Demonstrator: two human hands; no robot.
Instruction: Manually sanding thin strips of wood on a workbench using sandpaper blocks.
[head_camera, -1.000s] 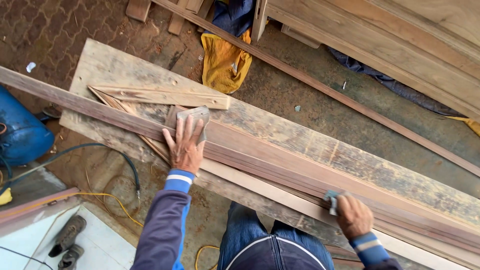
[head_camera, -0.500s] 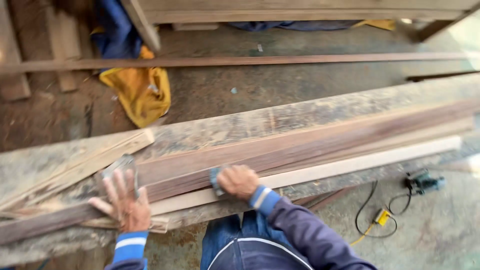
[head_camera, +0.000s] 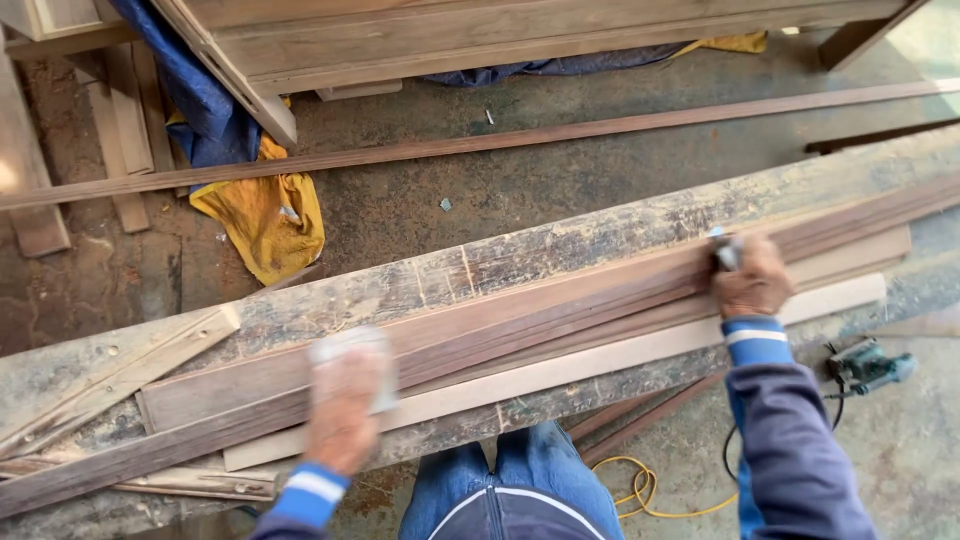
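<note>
Across the middle, a worn plank (head_camera: 560, 245) runs from lower left to upper right, and a dark strip (head_camera: 560, 300) and a pale strip (head_camera: 600, 355) lie along it, side by side. Behind it on the floor (head_camera: 520, 195) lies a long thin slat (head_camera: 500, 140), with a timber frame (head_camera: 450, 35) beyond. A yellow cloth (head_camera: 265, 220) is crumpled under a blue one (head_camera: 195, 95) at upper left. At lower right a green power tool (head_camera: 865, 365) sits on the floor, its yellow cord (head_camera: 640, 495) coiled near the blue jeans. The right hand (head_camera: 752, 280) is clenched around a small sanding pad (head_camera: 724, 250), pressed on the dark strip. The left hand (head_camera: 340, 420), blurred, rests on both strips with a grey sheet (head_camera: 352, 360) beneath it; whether its fingers grip or lie flat cannot be told.
</note>
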